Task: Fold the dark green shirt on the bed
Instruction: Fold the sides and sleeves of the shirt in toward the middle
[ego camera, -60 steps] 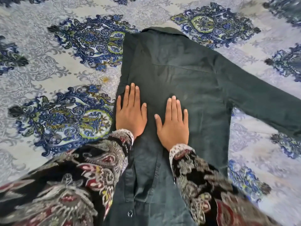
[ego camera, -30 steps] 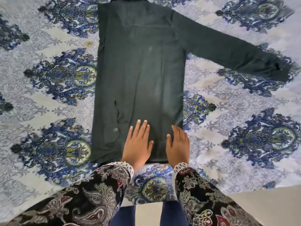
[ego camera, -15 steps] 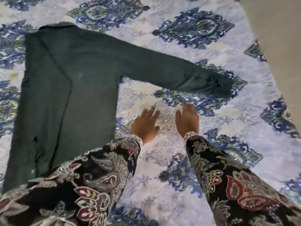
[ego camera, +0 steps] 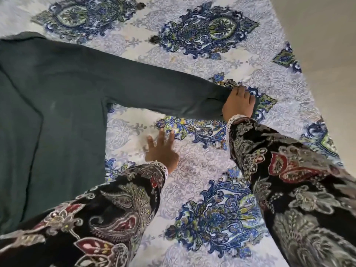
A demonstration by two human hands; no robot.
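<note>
Gripping the cuff of a soft, limp dark green cotton shirt point(ego camera: 57, 112), the right hand point(ego camera: 238, 105) is closing its fingers while the left hand point(ego camera: 161, 151) is hovering spread

Both arms reach forward in black paisley sleeves with white lace cuffs. The right hand point(ego camera: 238, 105) lies at the far end of the dark green shirt point(ego camera: 57, 112), on its outstretched sleeve's cuff, palm down, fingers curled over the cuff's edge in a grip. Its wrist bends slightly, the forearm running back toward the lower right. The left hand point(ego camera: 161, 149) hovers or rests nearer the shirt's body, below that sleeve, fingers straight and spread, pointing away from the person, holding nothing. Its outline is blurred. The left forearm comes in from the lower left.
</note>
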